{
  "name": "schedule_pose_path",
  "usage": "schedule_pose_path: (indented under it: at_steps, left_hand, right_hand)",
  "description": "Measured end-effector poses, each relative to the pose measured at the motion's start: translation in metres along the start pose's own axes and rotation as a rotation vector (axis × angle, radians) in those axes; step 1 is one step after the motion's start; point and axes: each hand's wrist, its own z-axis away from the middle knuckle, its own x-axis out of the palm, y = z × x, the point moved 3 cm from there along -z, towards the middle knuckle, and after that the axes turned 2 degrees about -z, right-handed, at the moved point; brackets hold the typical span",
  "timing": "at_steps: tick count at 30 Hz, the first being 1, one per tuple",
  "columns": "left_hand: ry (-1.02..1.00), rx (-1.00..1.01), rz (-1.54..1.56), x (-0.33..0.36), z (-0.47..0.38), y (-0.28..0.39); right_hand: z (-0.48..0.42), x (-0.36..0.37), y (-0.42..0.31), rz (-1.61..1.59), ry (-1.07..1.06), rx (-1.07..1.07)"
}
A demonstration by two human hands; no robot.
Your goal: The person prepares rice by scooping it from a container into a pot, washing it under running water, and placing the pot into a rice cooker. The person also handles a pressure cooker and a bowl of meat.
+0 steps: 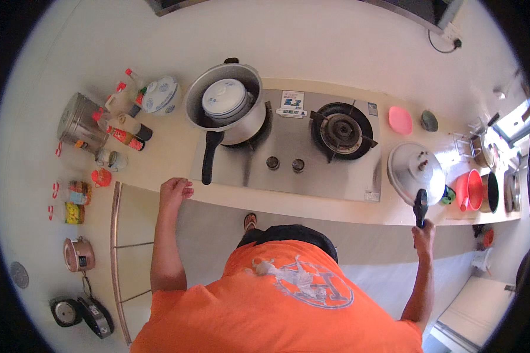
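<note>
My right hand (424,238) grips the black handle (420,207) of a silver pressure cooker lid (413,170), which is over the counter right of the stove. My left hand (174,192) is at the counter's front edge, loosely curled and holding nothing. Just up and right of it, the black long handle (210,159) of an aluminium pressure cooker pot (243,130) points towards me. The uncovered pot stands on the left burner. Inside it sits a round white lidded container (224,98) with a blue pattern.
The steel gas stove (265,181) has a bare right burner (343,128). Sauce bottles (126,134), a steel pot (81,121) and a patterned lidded bowl (160,95) stand left. Rightward are a pink plate (400,120), a dark bowl (429,121) and a red colander or basin (470,189).
</note>
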Motion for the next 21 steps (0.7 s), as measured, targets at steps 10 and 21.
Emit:
schedule_pose_path:
  at_steps: [10,21]
  left_hand:
    - [-0.384,0.117,0.166,0.038,-0.033,0.040]
    - [-0.752,0.146,0.190,0.064,-0.039,0.053]
  right_hand:
    - [0.101,0.041,-0.185,-0.025,0.107,-0.227]
    - [0.147,0.223,-0.370,-0.066,-0.208,-0.360]
